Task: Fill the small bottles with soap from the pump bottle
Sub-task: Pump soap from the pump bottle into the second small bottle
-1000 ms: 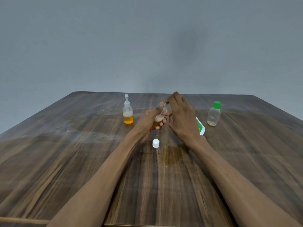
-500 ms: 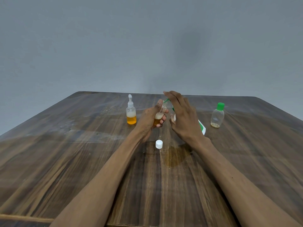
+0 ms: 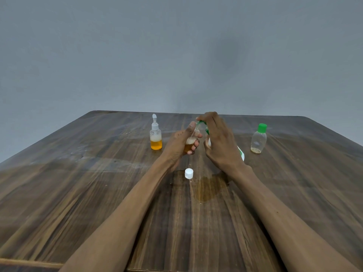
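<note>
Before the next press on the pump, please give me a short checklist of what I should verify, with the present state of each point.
1. Small bottle held firmly: ok, the left hand grips it, with soap and foam inside.
2. Its cap is off: ok, a white cap lies on the table nearer the person.
3. Right hand on the pump bottle: ok, its fingers rest on the green pump head.
4. Nozzle over the small bottle's mouth: cannot tell, the hands hide it.
5. Table dry: not ok, a spill lies beside the white cap.
6. Other bottles out of the way: ok, the foam bottle and the green-capped bottle stand apart.
</note>
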